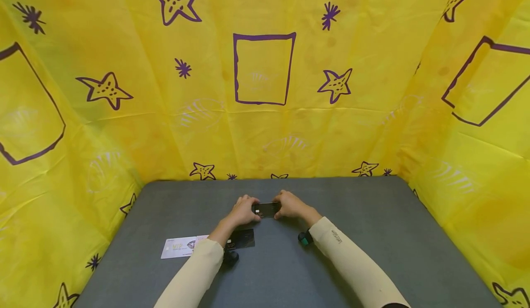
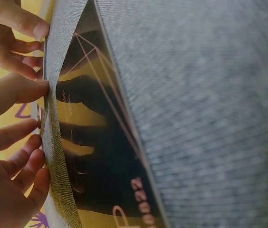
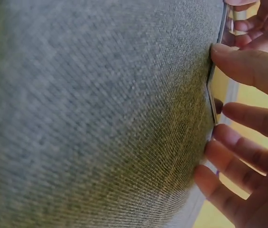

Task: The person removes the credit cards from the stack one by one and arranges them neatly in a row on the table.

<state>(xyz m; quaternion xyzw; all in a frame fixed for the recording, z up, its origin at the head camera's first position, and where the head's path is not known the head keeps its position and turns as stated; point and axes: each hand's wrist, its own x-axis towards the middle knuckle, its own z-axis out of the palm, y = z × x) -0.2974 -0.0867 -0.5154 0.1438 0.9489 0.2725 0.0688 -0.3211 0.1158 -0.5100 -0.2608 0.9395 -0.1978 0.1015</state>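
Note:
A glossy black VIP card [image 1: 266,210] with a small light square on it is held between both hands near the middle of the table. My left hand [image 1: 243,210] pinches its left end, and my right hand [image 1: 291,205] pinches the right end. In the wrist views the card is nearly edge-on, thumbs on the near side, the other fingers beyond. Below the left wrist a second black VIP card [image 1: 244,239] lies flat, partly hidden by the forearm; its shiny surface [image 2: 108,137] fills much of the left wrist view and mirrors the hand.
To the left on the grey table [image 1: 352,253] lie a white VIP card [image 1: 177,248] and a pinkish card [image 1: 201,238] meeting its right side, partly behind the left forearm. A yellow cloth [image 1: 265,133] with purple starfish drawings stands around the back and sides.

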